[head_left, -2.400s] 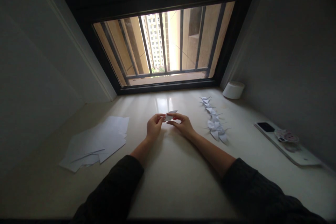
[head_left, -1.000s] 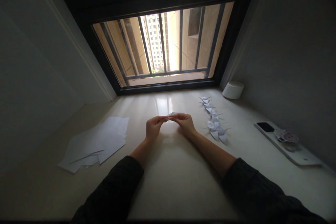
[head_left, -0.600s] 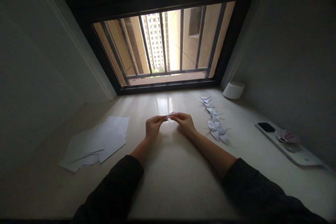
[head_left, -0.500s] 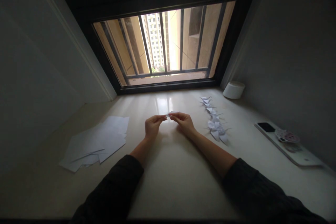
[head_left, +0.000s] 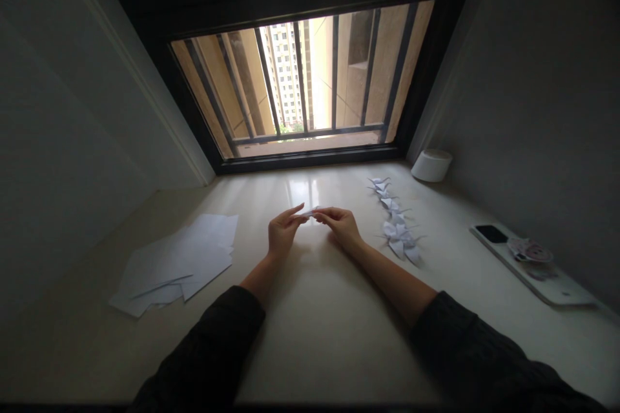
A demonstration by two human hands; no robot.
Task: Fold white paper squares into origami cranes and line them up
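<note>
Both my hands meet over the middle of the pale counter point(head_left: 314, 310), pinching a small folded piece of white paper point(head_left: 310, 211) between them. My left hand point(head_left: 282, 232) holds its left end with thumb and fingers, the index finger stretched forward over the fold. My right hand point(head_left: 340, 224) grips the right end with its fingertips closed. Most of the folded paper is hidden by the fingers. Both forearms reach out of dark sleeves.
A loose pile of white paper sheets point(head_left: 177, 263) lies at the left. A row of several folded paper cranes point(head_left: 394, 222) runs along the right. Farther right lie a phone point(head_left: 491, 233) on a white tablet point(head_left: 542, 274) and a white round container point(head_left: 431, 164). A barred window point(head_left: 303, 80) is ahead.
The paper has been folded smaller and now lies lower between the fingertips. My left index finger has straightened out over it. Both hands stay in the same place.
</note>
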